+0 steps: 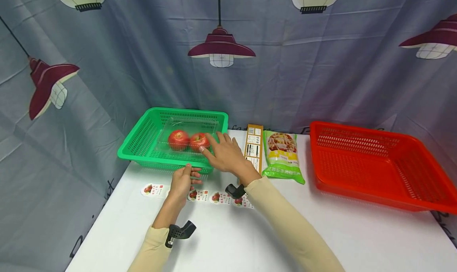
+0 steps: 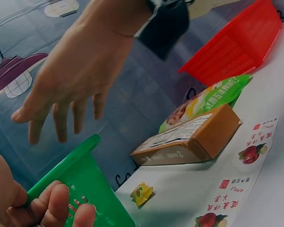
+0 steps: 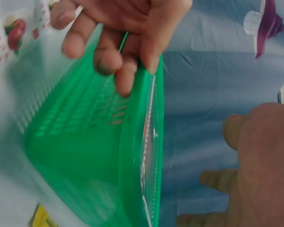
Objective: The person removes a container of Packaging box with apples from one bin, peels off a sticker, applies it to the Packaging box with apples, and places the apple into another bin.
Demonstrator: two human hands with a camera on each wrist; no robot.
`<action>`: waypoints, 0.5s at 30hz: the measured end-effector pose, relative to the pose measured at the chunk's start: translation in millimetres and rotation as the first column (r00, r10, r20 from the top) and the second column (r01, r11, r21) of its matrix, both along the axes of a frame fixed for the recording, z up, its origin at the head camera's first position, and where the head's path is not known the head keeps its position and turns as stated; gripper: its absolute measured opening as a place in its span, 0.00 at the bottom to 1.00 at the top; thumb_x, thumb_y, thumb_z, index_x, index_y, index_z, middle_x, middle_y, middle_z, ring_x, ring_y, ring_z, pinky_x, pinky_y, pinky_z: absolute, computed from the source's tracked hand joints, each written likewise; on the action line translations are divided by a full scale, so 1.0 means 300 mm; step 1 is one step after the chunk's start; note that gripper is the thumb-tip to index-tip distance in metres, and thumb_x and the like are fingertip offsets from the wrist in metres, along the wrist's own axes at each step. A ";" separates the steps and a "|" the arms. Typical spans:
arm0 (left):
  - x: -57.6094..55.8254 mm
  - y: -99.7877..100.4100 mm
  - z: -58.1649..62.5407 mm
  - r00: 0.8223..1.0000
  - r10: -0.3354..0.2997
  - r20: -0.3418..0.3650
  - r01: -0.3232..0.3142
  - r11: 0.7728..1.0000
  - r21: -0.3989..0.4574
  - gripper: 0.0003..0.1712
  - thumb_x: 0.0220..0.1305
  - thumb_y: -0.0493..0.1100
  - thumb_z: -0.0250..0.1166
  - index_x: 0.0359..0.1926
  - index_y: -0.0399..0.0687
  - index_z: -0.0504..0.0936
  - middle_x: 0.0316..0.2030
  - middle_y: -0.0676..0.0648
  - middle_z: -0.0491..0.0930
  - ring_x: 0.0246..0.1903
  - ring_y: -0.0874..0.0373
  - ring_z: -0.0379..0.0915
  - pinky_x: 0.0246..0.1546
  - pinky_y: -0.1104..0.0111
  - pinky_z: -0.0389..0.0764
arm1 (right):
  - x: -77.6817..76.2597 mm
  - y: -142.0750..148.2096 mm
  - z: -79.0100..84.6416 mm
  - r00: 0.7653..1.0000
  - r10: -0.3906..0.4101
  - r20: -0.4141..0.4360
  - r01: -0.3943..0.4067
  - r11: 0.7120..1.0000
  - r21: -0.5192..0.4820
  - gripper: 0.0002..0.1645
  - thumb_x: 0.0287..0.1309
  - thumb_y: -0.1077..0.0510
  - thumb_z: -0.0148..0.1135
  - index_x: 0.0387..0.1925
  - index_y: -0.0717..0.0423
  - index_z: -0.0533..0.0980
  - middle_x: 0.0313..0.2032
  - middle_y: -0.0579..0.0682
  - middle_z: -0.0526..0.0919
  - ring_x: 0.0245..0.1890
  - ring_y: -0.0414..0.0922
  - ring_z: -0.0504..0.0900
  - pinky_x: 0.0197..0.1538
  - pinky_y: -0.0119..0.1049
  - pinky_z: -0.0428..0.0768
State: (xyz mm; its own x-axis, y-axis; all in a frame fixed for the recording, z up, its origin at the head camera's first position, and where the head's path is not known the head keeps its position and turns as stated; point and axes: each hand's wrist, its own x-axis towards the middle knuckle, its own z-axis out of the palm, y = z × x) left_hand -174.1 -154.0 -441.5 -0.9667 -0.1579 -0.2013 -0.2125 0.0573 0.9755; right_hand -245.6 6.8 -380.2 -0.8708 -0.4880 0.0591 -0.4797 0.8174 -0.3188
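A green basket (image 1: 153,163) stands on the left part of the white table. Inside it, a clear plastic box (image 1: 191,124) contains two red apples, a left apple (image 1: 178,140) and a right apple (image 1: 197,140). At the near side of the basket, my left hand (image 1: 181,182) grips the rim, thumb on top and fingers beneath, as the right wrist view shows. My right hand (image 1: 228,155) is above the basket's right end, fingers spread and holding nothing. In the left wrist view the right hand (image 2: 80,75) hovers clear of the green rim.
Right of the basket lie a brown carton (image 1: 254,145) and a green-and-yellow food bag (image 1: 283,155). A red basket (image 1: 357,164) stands farther right. Along the table in front runs a strip of apple-printed labels (image 1: 153,190). A small yellow wrapped candy (image 2: 142,194) lies near the green basket.
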 end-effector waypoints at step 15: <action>-0.002 -0.008 -0.010 1.000 -0.002 -0.012 0.003 0.999 0.034 0.29 0.80 0.50 0.40 0.49 0.30 0.79 0.30 0.47 0.77 0.27 0.57 0.78 0.22 0.70 0.71 | -0.042 -0.111 -0.021 0.995 -0.001 0.102 -0.005 0.999 0.054 0.42 0.71 0.30 0.35 0.78 0.42 0.48 0.70 0.63 0.59 0.73 0.58 0.53 0.71 0.56 0.46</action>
